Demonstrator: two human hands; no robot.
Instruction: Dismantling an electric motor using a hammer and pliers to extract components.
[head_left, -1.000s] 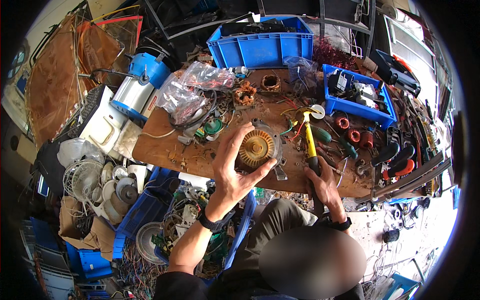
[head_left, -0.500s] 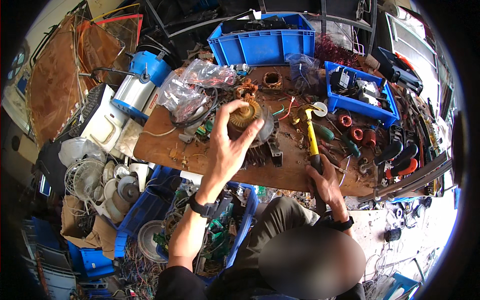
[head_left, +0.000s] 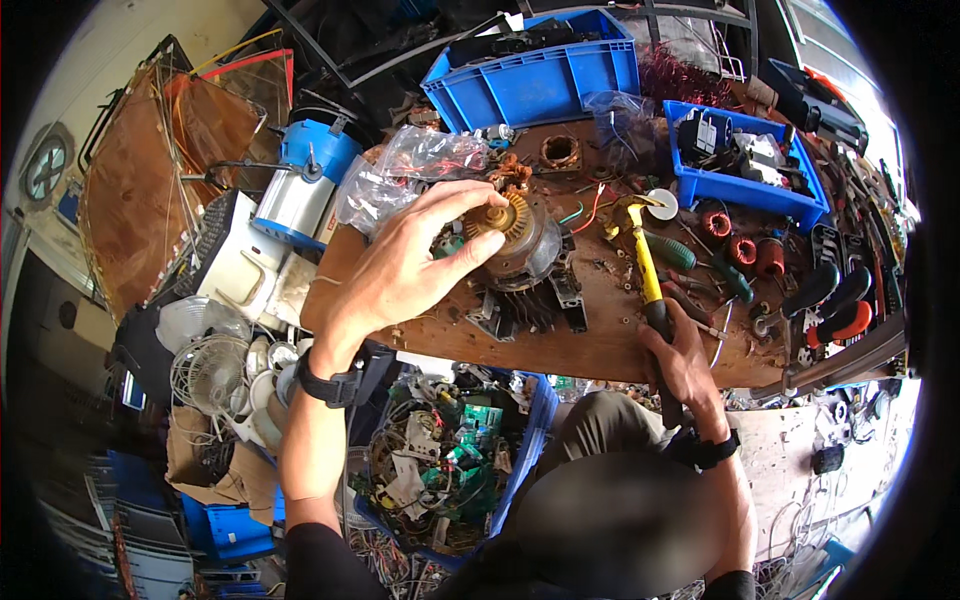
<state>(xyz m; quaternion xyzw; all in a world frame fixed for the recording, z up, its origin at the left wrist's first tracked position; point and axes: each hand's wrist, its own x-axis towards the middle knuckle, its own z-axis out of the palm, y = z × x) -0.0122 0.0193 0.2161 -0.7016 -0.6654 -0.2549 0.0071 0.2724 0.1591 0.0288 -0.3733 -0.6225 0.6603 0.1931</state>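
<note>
A partly stripped electric motor (head_left: 540,258) with a finned metal housing sits on the workbench. On its upper side is a brass-coloured finned wheel (head_left: 519,219) with a short shaft stub. My left hand (head_left: 410,255) reaches over from the left, its thumb and curled fingers closed around the wheel's hub. My right hand (head_left: 686,362) grips the dark lower handle of a hammer (head_left: 645,265) with a yellow shaft. The hammer's head lies at the bench beside a white disc (head_left: 661,205), to the right of the motor.
Copper coils (head_left: 742,250), a green-handled screwdriver (head_left: 670,250) and pliers lie at the right. Blue crates (head_left: 535,85) stand along the back. Plastic bags (head_left: 435,152) lie behind my left hand. Below the bench edge, a blue bin (head_left: 535,425) holds circuit boards.
The view has shifted, moving the scene. My left hand has turned flatter and come in from the left, still at the finned wheel. My right hand still holds the hammer.
</note>
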